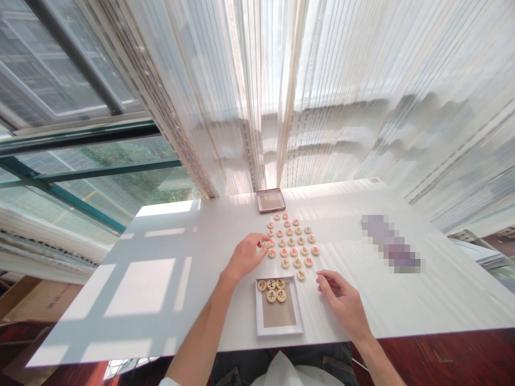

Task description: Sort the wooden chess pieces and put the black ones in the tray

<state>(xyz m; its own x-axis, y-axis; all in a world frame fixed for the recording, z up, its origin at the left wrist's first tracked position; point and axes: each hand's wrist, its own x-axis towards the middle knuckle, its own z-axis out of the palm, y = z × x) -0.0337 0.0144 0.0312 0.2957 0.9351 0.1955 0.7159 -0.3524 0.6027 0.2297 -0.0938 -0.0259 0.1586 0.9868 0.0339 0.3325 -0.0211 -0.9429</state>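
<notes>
Round wooden xiangqi pieces with red or black characters, such as the black horse piece [301, 275], lie spread over the middle of the white table. My left hand [247, 254] is at the left edge of this group, thumb and forefinger closed on a piece [263, 243]. My right hand [341, 301] rests at the right, fingers curled and slightly apart, holding nothing, near the horse piece. Between my forearms sits a white open box [259, 317] with three pieces in its top row and two below, all black-lettered.
A shallow box lid [271, 202] lies behind the pieces near the curtain [257, 107]. A blurred purple-grey object [390, 244] lies on the right of the white table [209, 316]. A window [100, 161] is at the left.
</notes>
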